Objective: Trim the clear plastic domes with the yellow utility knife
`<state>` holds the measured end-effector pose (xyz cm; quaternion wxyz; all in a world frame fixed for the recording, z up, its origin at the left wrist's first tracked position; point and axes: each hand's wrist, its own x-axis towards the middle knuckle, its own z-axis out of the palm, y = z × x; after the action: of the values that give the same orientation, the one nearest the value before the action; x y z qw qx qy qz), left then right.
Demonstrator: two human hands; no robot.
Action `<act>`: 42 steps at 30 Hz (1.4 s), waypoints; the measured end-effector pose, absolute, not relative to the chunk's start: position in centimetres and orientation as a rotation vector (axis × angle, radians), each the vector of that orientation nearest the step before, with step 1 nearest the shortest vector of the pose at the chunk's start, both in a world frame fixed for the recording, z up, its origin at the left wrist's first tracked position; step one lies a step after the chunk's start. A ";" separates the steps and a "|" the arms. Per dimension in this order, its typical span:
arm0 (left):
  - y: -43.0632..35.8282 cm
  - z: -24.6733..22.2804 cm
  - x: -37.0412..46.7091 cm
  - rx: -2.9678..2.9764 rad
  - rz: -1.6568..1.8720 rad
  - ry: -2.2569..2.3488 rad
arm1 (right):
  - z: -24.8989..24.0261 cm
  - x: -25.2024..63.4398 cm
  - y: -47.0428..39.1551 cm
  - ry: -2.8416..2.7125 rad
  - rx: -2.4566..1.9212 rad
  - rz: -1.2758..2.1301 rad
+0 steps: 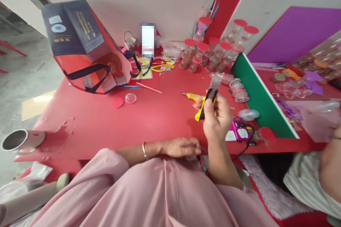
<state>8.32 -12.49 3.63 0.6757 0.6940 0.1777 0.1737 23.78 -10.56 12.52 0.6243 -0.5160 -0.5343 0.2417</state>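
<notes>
My right hand (217, 117) is raised over the red table and closed around a yellow-and-black utility knife (209, 101), its wide blade pointing up and away from me. My left hand (183, 147) rests at the table's front edge, fingers loosely stretched out and holding nothing. Just behind the knife lies a yellow hot glue gun (193, 96), partly hidden by my right hand. A red disc (117, 102) and a clear plastic lid (130, 98) lie further left. To the right of my right wrist is a pink device (241, 129) with a black cable.
A large bag (80, 49) stands at the back left. Several red-topped plastic cup pieces (198, 56) stand at the back, beside a green divider (263, 95). A metal cup (23, 140) stands near spilled water at the left. Another person's arm (330, 159) is at the right.
</notes>
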 end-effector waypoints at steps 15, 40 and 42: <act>-1.2 4.0 1.5 0.370 1.287 0.740 | 2.0 21.7 -7.7 -1.927 -1.781 0.411; -2.4 4.6 1.4 0.514 1.141 0.510 | 7.7 22.1 -4.4 -1.789 -1.450 0.122; -2.4 4.4 1.2 0.529 1.139 0.512 | 7.6 20.0 -4.2 -1.817 -1.304 0.162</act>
<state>1.25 -2.40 4.38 0.7789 0.2446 0.2366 0.5268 19.98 -4.17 7.64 0.4347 -0.5239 -0.7296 0.0650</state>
